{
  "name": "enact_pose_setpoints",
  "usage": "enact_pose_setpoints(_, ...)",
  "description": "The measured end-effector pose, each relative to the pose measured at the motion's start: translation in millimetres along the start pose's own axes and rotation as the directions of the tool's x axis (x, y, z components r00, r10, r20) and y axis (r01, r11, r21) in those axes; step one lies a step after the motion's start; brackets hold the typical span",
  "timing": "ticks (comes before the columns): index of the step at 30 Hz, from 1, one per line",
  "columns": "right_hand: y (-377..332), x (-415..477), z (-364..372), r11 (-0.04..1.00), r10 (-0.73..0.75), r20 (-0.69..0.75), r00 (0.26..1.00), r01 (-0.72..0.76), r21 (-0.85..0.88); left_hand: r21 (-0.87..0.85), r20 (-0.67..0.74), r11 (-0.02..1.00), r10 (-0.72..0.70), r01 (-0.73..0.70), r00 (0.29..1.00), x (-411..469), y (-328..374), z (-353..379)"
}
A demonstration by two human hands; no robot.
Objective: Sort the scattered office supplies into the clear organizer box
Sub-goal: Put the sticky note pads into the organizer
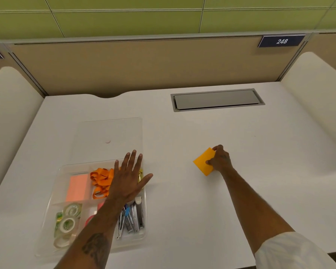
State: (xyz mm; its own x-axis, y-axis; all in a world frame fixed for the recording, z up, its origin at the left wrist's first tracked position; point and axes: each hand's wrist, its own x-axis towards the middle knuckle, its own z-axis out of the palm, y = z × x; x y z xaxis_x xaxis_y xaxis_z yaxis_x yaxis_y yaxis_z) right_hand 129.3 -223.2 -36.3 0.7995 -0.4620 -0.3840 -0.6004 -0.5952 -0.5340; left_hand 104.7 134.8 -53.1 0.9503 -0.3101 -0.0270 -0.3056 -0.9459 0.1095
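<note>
The clear organizer box (55, 183) lies at the left front of the white desk. Its compartments hold a pink sticky-note pad (77, 188), orange rubber bands (101, 181), clear tape rolls (69, 220) and metal staplers and clips (133, 216). My left hand (127, 181) hovers flat over the box with fingers spread, covering part of the right compartments. To the right, my right hand (220, 159) grips an orange-yellow sticky-note pad (203, 162) by its right edge, at or just above the desk.
The box's clear lid (109, 136) lies flat just behind the box. A grey cable hatch (217, 100) is set into the desk at the back right. Beige partition walls enclose the desk on three sides.
</note>
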Motion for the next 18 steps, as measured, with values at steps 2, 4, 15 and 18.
enact_pose_setpoints(2, 3.0, -3.3, 1.9, 0.998, 0.006, -0.045, 0.999, -0.003, 0.063, -0.022, -0.004, 1.000, 0.004, -0.004, 1.000, -0.4, -0.1, -0.2)
enact_pose_setpoints(4, 2.9, -9.0, 3.8, 0.993, 0.017, -0.107, 0.994, -0.004, 0.118, -0.026, 0.003, 1.000, 0.004, -0.004, 1.000, -0.9, -0.6, -0.5)
enact_pose_setpoints(15, -64.5, -67.2, 27.3, 0.899, -0.173, -0.247, 0.954, 0.255, 0.356, -0.037, 0.033, 0.999, 0.037, -0.036, 0.999, -13.0, -19.6, -22.8)
enact_pose_setpoints(18, -96.6, -83.8, 45.9, 0.834, -0.257, -0.201, 0.945, 0.322, 0.448, -0.031, -0.013, 1.000, 0.007, -0.007, 1.000, -31.8, -51.7, -31.8)
